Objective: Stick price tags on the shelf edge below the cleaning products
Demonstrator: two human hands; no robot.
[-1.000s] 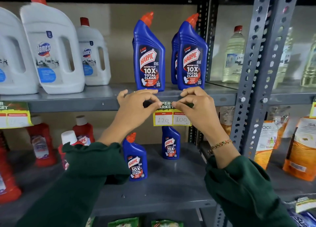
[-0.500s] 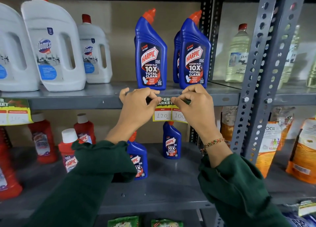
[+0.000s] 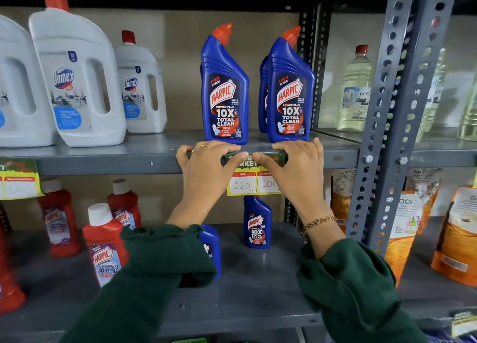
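A yellow and green price tag (image 3: 247, 185) with "120" and "100" handwritten on it hangs from the grey shelf edge (image 3: 116, 163), just below two blue Harpic bottles (image 3: 224, 97) (image 3: 290, 100). My left hand (image 3: 206, 167) pinches the tag's green top strip against the edge, thumb on the front and fingers curled over the shelf top. My right hand (image 3: 296, 169) does the same from the right, and the two thumbs nearly meet at the strip's middle. The right hand hides part of the tag's right side.
Another price tag (image 3: 18, 180) hangs from the same edge at far left, below white Domex jugs (image 3: 74, 84). A perforated grey upright (image 3: 387, 110) stands right of my hands. The lower shelf holds red bottles (image 3: 103, 244), a small Harpic bottle (image 3: 256, 226) and orange pouches (image 3: 456, 234).
My thumbs have slid inward along the tag's top strip from its corners toward the middle. My fingers have flattened over the shelf top. The tag hangs in the same place.
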